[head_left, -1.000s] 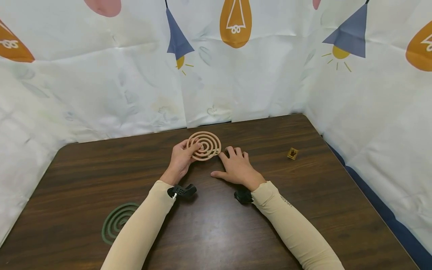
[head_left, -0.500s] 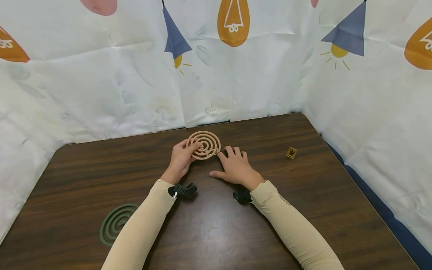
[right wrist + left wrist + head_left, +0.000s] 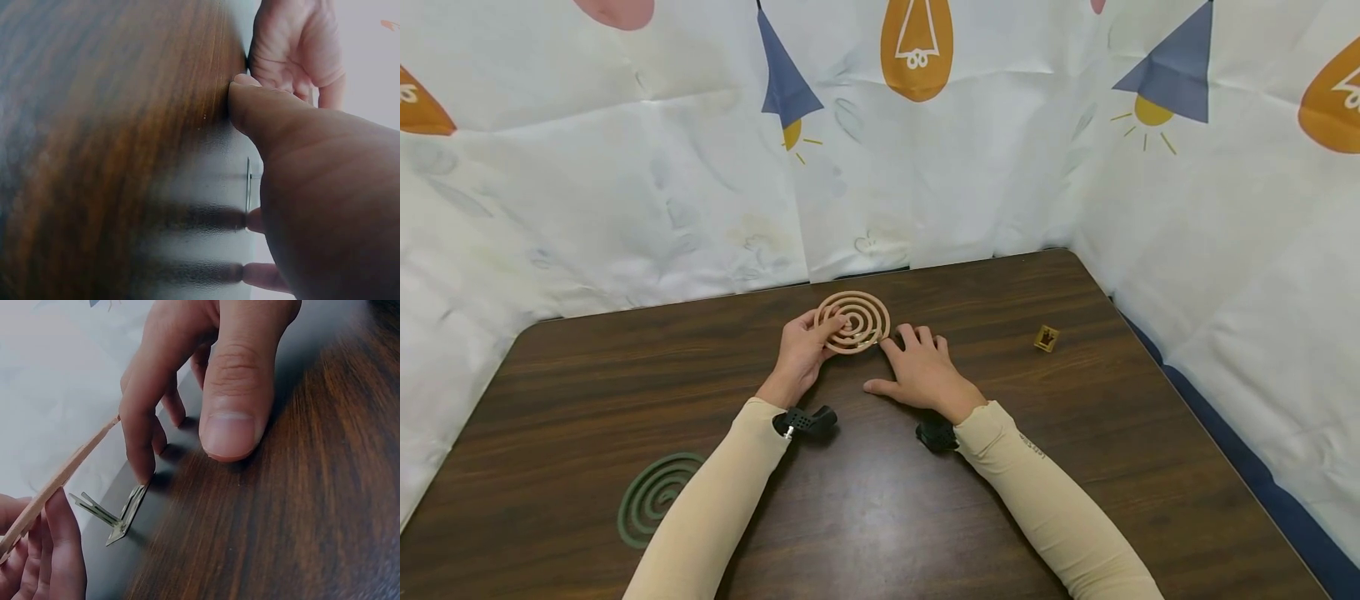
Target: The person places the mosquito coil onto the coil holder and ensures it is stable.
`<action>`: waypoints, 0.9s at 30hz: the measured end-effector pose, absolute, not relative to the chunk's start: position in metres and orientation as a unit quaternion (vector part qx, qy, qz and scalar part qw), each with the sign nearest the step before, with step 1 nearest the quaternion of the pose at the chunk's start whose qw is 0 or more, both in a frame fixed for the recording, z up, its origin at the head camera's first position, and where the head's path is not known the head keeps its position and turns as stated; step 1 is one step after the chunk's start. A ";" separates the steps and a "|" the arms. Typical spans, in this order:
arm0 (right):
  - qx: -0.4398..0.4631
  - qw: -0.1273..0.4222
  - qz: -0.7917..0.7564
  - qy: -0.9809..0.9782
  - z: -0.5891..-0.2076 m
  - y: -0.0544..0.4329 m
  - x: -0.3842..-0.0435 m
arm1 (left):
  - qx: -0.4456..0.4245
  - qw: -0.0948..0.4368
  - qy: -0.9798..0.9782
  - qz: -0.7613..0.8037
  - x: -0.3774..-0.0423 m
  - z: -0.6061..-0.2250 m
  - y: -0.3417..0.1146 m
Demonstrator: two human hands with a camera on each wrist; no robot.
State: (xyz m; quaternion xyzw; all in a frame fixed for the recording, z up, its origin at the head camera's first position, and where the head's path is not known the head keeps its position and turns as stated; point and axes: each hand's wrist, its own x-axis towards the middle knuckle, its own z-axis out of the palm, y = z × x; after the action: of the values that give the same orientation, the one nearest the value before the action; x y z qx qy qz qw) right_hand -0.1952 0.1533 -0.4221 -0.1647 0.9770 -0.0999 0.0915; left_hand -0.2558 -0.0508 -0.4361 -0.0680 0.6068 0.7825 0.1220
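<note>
My left hand pinches a tan mosquito coil, thumb on its upper face near the centre and fingers underneath. In the left wrist view the coil appears edge-on, tilted over a small metal coil stand. Two thin prongs of the stand point upward from its flat plate on the table. The right hand rests on the table, fingers spread, its index fingertip pressing one end of that plate. From the right wrist the stand shows only as a thin upright line behind the thumb.
A green mosquito coil lies on the dark wood table at the near left, partly covered by the left sleeve. Farther right is a small gold metal piece. Patterned white curtains hang along the table's back and sides.
</note>
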 end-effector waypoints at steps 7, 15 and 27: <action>-0.166 0.092 -0.091 0.978 -0.421 0.153 -0.195 | -0.067 0.129 0.620 0.771 -0.257 -0.435 -0.050; -0.169 0.092 -0.081 0.978 -0.423 0.153 -0.196 | -0.052 0.135 0.633 0.760 -0.257 -0.435 -0.050; -0.172 0.091 -0.078 0.978 -0.423 0.152 -0.194 | -0.052 0.144 0.645 0.749 -0.259 -0.437 -0.049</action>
State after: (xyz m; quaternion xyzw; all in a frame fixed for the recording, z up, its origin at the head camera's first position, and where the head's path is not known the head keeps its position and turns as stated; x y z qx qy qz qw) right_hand -0.1938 0.1523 -0.4235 -0.1720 0.9778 -0.0776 0.0913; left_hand -0.2588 -0.0488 -0.4369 -0.0519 0.6449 0.7487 0.1443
